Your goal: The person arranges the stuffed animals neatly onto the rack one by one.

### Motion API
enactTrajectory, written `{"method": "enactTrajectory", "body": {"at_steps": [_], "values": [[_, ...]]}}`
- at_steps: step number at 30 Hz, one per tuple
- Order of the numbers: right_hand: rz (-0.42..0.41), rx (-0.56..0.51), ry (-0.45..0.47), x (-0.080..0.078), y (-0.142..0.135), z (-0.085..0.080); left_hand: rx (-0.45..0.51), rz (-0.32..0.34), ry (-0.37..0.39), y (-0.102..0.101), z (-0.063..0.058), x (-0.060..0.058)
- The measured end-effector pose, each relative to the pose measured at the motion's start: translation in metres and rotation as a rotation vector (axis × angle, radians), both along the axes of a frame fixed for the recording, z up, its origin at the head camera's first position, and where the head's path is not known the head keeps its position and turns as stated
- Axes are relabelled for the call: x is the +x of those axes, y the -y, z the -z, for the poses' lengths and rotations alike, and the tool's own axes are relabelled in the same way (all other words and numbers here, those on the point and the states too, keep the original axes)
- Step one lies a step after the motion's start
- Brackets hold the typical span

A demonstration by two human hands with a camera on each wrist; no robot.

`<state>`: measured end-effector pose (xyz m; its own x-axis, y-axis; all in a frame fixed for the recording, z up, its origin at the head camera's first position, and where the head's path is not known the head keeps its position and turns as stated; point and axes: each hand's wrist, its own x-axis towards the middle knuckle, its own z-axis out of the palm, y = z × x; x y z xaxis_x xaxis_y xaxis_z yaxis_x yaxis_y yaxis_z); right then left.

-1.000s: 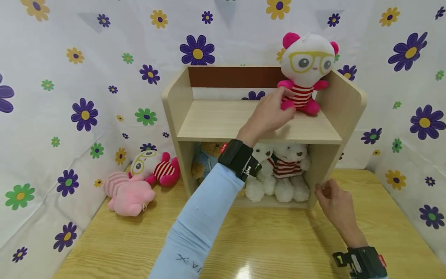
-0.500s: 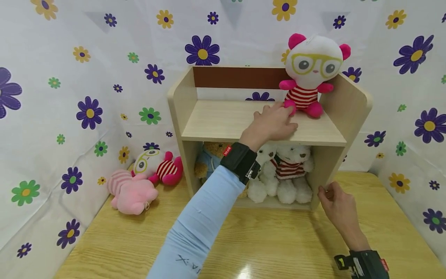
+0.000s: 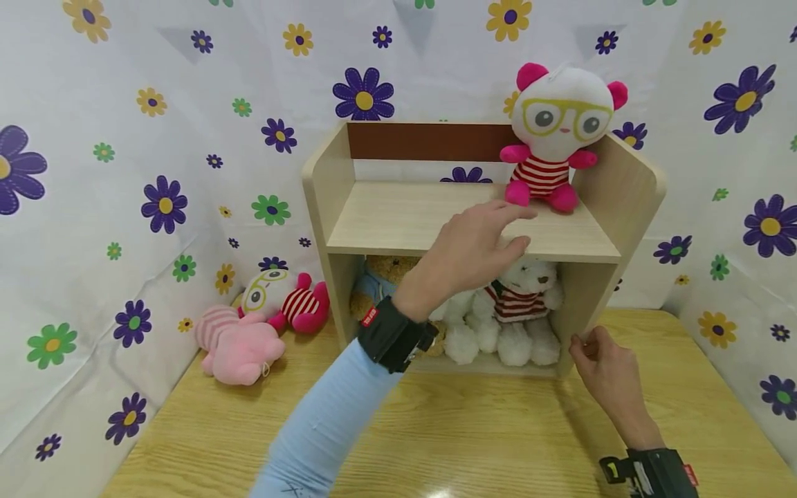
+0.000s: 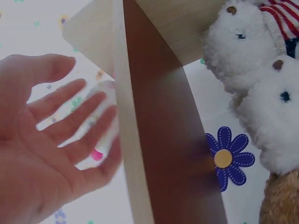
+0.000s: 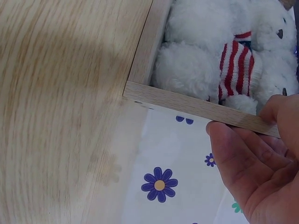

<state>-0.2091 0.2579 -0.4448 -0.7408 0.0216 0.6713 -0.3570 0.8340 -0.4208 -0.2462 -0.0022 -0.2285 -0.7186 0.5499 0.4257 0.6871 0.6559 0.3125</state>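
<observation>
A white and pink plush panda (image 3: 540, 176) with yellow glasses and a red striped body sits at the right end of the upper tier of a small wooden shelf (image 3: 623, 187). My left hand (image 3: 470, 242) hovers in front of that tier, just below the panda's feet. Its fingers are spread and nothing is in it, as the left wrist view shows of the hand (image 4: 51, 140). Low on the shelf's right side panel, my right hand (image 3: 610, 377) pinches the front edge; in the right wrist view the thumb and fingers (image 5: 229, 149) lie on either side of the panel.
In the lower tier sit white plush bears (image 3: 519, 304) with a red striped shirt and a brown bear (image 3: 376, 283) in blue, partly hidden by my left arm. A pink plush toy (image 3: 239, 346) and another panda (image 3: 299, 308) lie on the table (image 3: 486, 429) at left.
My left hand has let go of the panda's leg and drawn back down and toward me, fingers loosened. The panda stays seated. My right hand keeps its hold on the shelf.
</observation>
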Motion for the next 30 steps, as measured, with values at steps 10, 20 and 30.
{"method": "enactTrajectory", "body": {"at_steps": [10, 20, 30], "values": [[-0.006, 0.015, -0.006, -0.001, -0.001, 0.001, 0.189, 0.195, -0.304, 0.045, 0.059, 0.061], [-0.005, 0.017, -0.014, -0.002, 0.0, 0.008, 0.169, -0.007, -0.184, 0.131, 0.124, 0.09], [-0.001, 0.023, -0.022, -0.001, -0.001, 0.003, 0.116, -0.455, -0.064, 0.25, 0.167, 0.095]]}}
